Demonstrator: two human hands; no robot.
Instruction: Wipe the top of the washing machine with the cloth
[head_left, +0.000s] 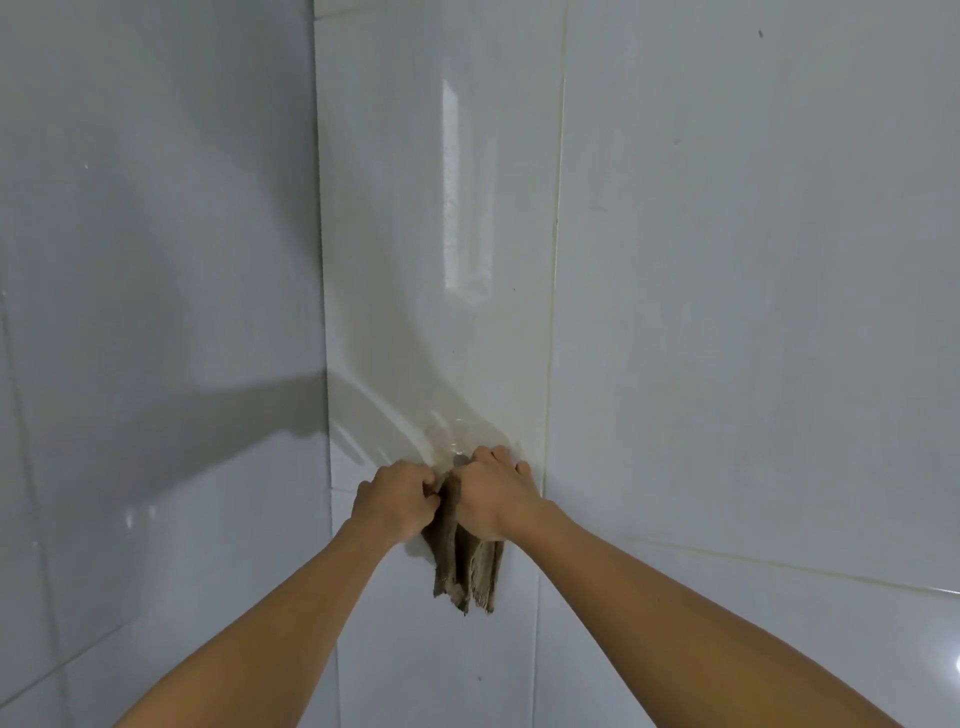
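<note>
Hands (395, 501) (493, 499) on brown cloth (467, 566)

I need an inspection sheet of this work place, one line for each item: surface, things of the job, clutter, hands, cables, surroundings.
Surface: no washing machine top in view; the camera faces a tiled wall corner.
Job's things: brown cloth hangs down the wall tiles, bunched, its upper part under both hands.
Clutter: nothing seen.
Hands: left hand closed on the cloth's left edge; right hand over the cloth's top, fingers reaching to the wall. Whether a hook holds the cloth cannot be told.
Cables: nothing seen.
Surroundings: glossy white tiles with yellowish grout lines, light glare, arm shadows on the left wall.
</note>
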